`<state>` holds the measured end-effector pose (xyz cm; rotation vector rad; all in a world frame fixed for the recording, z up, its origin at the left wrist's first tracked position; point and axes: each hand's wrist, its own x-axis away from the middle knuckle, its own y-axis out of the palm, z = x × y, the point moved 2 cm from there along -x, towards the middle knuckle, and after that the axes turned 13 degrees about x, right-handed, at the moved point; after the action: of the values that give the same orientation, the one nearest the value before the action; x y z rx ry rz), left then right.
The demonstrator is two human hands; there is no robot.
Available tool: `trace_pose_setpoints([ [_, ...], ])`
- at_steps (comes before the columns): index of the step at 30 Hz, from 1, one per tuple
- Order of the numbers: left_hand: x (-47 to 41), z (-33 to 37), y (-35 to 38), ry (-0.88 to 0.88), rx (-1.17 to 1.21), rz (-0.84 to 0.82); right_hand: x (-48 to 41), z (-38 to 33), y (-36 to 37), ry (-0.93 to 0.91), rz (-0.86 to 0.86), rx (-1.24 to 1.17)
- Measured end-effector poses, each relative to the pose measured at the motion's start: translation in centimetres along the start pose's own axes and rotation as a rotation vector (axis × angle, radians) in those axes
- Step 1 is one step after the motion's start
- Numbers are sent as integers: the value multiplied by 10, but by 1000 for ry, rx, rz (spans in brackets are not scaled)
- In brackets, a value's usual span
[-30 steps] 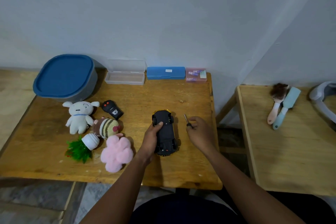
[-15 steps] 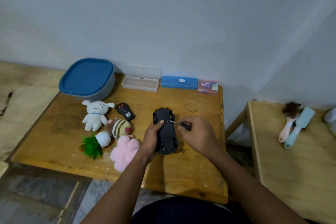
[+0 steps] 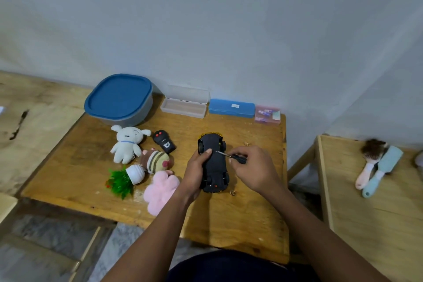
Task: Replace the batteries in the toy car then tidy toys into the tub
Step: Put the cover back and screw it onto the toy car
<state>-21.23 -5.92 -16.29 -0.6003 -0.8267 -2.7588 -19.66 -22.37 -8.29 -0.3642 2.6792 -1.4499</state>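
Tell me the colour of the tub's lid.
The lid is dark blue, sitting on a grey tub; the head view, the only one, shows it plainly.

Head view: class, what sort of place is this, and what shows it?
Probably a room at home: soft toys and a lidded tub on a wooden table against a bare wall, hairbrushes nearby.

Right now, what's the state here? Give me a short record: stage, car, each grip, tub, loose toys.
stage: battery step, nothing tidied yet
toy car: upside down on the table
left grip: holds the toy car
right grip: pinches screwdriver, tip on the car's underside
tub: lid on, back left of table
loose toys: white plush, striped plush, pink plush, toy plant, remote
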Motion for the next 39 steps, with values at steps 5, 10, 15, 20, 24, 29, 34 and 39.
trace_pose_setpoints([
  [5,0,1,1,-4,6,4,1,1,-2,12,7,3],
  [10,0,2,3,-5,4,4,0,1,-3,11,10,-4],
  [15,2,2,7,-6,7,-4,-1,1,-2,11,4,-7],
  [20,2,3,8,8,1,6,-2,2,-1,21,-1,-7],
  [24,3,4,10,35,-7,26,-4,1,-2,20,-8,3],
  [29,4,8,13,123,-55,46,-7,-2,-8,1,8,78],
  [34,6,12,14,187,-119,40,-13,-3,-8,27,-17,75],
  [39,8,13,13,216,-128,43,-11,-8,-11,26,-20,18],
])
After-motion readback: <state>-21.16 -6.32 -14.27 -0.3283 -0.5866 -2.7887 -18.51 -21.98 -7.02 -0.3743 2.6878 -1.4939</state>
